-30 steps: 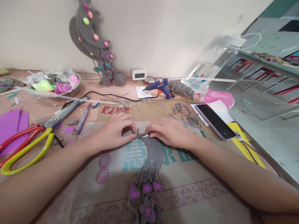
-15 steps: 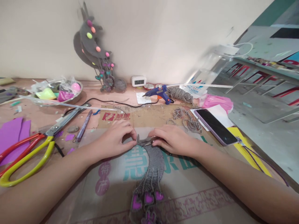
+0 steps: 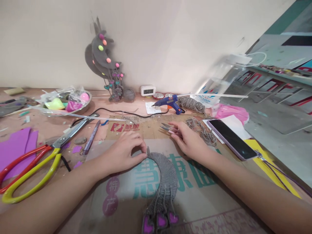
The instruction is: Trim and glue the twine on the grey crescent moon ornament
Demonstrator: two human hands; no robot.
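A grey yarn-wrapped crescent lies on the printed cardboard, with purple hearts on yarn strands at its lower end. Thumb and fingers of my left hand pinch the crescent's upper tip, where a short yarn end sticks up. Above and to the right of that tip, my right hand holds small scissors, blades parted and pointing left, apart from the crescent. Their handles are mostly hidden by my fingers.
Large red-and-yellow-handled shears lie at left near purple foam sheets and a metal bowl. Behind are a blue glue gun, a clock and decorated crescents. Loose yarn and a phone lie right.
My right hand has moved up and right, taking the small scissors away from the crescent's tip. My left hand stays at the tip. The whole view has shifted slightly.
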